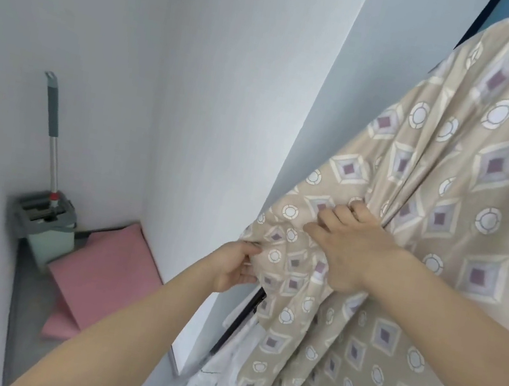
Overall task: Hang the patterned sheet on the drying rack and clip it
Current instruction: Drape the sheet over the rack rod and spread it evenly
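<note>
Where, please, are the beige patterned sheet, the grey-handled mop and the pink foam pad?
beige patterned sheet (pixel 465 199), head view, on its hanging middle.
grey-handled mop (pixel 53 147), head view, on its metal shaft.
pink foam pad (pixel 107 273), head view, on its flat top.

Beige sheet, purple diamonds, white circles; pink mat.

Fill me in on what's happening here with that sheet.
A person is working on a beige patterned sheet that hangs down from above on the right. The left hand pinches its bunched edge, while the right hand grips a gathered fold just above it. No clip is visible, and the rack is mostly hidden by the cloth. In the corner to the left stand a mop in its bucket and a pink mat.
</note>
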Available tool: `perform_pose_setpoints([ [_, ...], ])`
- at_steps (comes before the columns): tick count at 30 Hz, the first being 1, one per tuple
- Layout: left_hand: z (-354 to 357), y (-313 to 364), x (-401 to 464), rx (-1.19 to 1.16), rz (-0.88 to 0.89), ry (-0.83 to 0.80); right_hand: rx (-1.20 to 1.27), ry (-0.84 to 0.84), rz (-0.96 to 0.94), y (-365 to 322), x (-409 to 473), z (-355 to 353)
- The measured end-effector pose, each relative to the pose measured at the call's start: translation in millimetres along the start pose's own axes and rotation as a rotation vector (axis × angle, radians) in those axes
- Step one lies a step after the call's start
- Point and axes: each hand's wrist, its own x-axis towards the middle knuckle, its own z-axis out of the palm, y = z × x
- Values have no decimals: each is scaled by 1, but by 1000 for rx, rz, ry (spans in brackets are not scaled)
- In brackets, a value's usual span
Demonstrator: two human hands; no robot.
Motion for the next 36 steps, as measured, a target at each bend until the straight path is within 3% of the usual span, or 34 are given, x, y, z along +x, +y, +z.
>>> perform_pose_setpoints([
  [3,-12,30,-24,-77,302,256,272,-13,24,3,0,-15],
  [6,-41,72,-50,-235,579,420,244,303,46,2,12,-29],
  [11,-67,151,-83,-480,766,204,165,607,119,-7,58,-57],
  [14,-77,160,-94,-298,852,-21,147,837,94,-10,82,-77],
  [17,-90,140,-97,2,918,15,149,783,102,-13,102,-94],
  [20,-103,134,-95,151,968,358,130,593,102,-13,119,-101],
  [22,-111,144,-93,124,984,551,109,534,107,-13,126,-104],
  [26,-120,178,-95,-1,1106,662,317,736,113,-16,135,-118],
  [28,-119,188,-96,8,1162,635,435,718,43,-20,141,-130],
  [30,-113,187,-102,4,1182,515,475,648,6,-23,147,-140],
  [33,-117,164,-99,-31,1094,300,662,692,-4,-23,155,-147],
  [36,-119,112,-86,197,672,291,665,825,44,-26,156,-143],
])
